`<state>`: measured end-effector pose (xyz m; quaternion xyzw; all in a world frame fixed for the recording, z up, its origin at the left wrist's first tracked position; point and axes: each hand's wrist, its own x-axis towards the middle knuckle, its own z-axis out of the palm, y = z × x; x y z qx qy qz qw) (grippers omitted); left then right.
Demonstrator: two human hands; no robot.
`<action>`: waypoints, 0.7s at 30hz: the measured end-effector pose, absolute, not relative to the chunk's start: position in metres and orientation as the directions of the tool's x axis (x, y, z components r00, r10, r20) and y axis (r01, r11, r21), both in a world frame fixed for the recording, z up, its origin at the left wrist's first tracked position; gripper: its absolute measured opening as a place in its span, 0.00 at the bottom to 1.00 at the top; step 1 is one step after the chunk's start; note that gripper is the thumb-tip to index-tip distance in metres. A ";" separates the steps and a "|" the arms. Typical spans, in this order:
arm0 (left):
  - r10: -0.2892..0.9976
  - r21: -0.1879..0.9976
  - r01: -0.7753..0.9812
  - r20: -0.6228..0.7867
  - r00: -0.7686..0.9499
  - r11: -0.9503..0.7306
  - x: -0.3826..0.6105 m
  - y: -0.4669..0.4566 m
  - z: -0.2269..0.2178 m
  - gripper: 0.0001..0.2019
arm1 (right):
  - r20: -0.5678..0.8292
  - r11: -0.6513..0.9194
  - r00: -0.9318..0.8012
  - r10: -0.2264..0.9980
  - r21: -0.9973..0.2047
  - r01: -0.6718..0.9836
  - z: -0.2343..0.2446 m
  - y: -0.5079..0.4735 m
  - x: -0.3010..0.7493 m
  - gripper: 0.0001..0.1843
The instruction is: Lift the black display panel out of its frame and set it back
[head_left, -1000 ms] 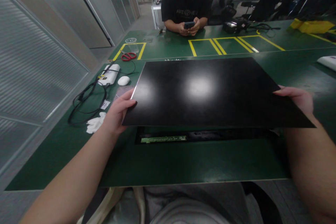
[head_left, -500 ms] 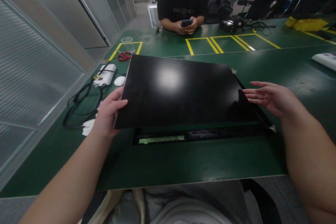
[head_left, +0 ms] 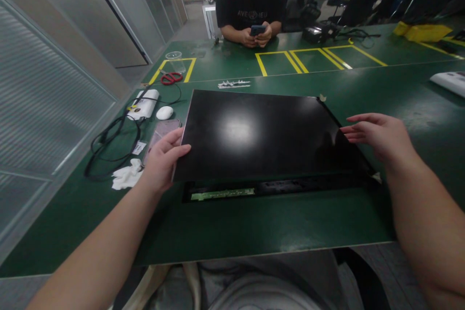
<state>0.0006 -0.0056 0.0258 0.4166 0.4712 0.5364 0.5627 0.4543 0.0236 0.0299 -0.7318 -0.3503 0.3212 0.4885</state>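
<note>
A flat black screen panel (head_left: pixel 261 140) lies tilted over a dark frame, its left side raised. My left hand (head_left: pixel 163 157) grips the panel's left edge, thumb on the face and fingers at the side. At the right edge is my right hand (head_left: pixel 381 135), fingers stretched out; their tips meet the edge or lie just beside it, I cannot tell which. Below the panel's near edge shows a strip of the black frame (head_left: pixel 290 185) with a green circuit board (head_left: pixel 221 194) on it. The panel hides the rest of the frame.
Left of the panel lie a phone (head_left: pixel 163 131), crumpled white tissue (head_left: pixel 127 174), a white mouse-like object (head_left: pixel 164 113), a white box (head_left: pixel 145 104), black cables (head_left: pixel 109 138) and red scissors (head_left: pixel 171 78). White strips (head_left: pixel 234 84) lie behind. Across the green table (head_left: pixel 254 227), a person (head_left: pixel 252 2) holds a phone.
The panel's left side has come down and shifted right with my left hand. White strips behind it and the phone at left now show. My right hand has barely moved.
</note>
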 end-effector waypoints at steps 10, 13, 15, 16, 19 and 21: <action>0.991 0.984 -0.111 -0.137 0.015 0.137 0.002 -0.005 0.022 0.28 | -0.110 -0.287 0.560 0.821 -0.928 0.238 0.029 0.025 0.454 0.13; 0.990 0.984 -0.111 -0.137 0.023 0.138 0.002 -0.003 0.020 0.28 | -0.095 -0.282 0.562 0.822 -0.924 0.257 0.027 0.025 0.453 0.13; 0.990 0.985 -0.106 -0.137 0.024 0.139 0.002 -0.002 0.019 0.27 | -0.074 -0.281 0.558 0.827 -0.913 0.294 0.025 0.025 0.454 0.12; 0.990 0.985 -0.099 -0.142 0.023 0.143 0.002 -0.002 0.019 0.27 | -0.061 -0.283 0.556 0.829 -0.903 0.323 0.024 0.026 0.455 0.13; 0.986 0.983 -0.079 -0.167 0.020 0.168 0.002 -0.002 0.019 0.26 | -0.031 -0.297 0.548 0.836 -0.865 0.404 0.017 0.028 0.460 0.13; 0.984 0.981 -0.083 -0.177 0.015 0.178 0.003 -0.002 0.020 0.27 | -0.027 -0.304 0.536 0.844 -0.847 0.436 0.012 0.029 0.464 0.14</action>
